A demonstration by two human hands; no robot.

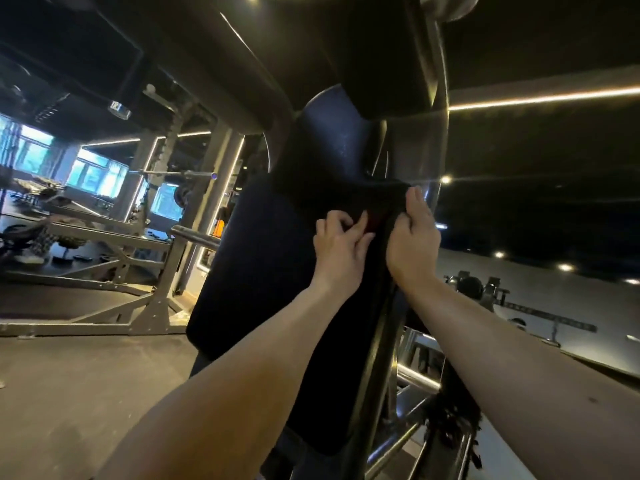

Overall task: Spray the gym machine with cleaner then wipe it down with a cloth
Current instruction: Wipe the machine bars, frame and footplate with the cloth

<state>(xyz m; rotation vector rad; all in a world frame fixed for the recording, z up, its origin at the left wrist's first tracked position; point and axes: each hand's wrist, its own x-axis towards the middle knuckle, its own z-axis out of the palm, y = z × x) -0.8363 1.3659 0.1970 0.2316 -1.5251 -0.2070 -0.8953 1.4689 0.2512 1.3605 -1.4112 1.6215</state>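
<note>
The dark back pad (pixel 263 271) of the gym machine (pixel 346 140) stands upright in the middle. Its right edge runs against a shiny metal upright (pixel 379 358), and a thick frame beam (pixel 263 53) crosses close overhead. To the near left lies open rubber floor (pixel 86 393). Farther left a steel rack (pixel 138 299) closes that side. To the right of the upright, struts and a frayed dark tuft (pixel 450 420) crowd the lower space.

Both hands meet at the pad's upper right edge. The left hand (pixel 341 245) pinches a dark cloth (pixel 382 197) with curled fingers. The right hand (pixel 412 240), just beside it, grasps the same cloth, thumb pointing up. The cloth lies bunched against the pad above the hands (it is nearly as dark as the pad, so its outline is hard to trace).
</note>
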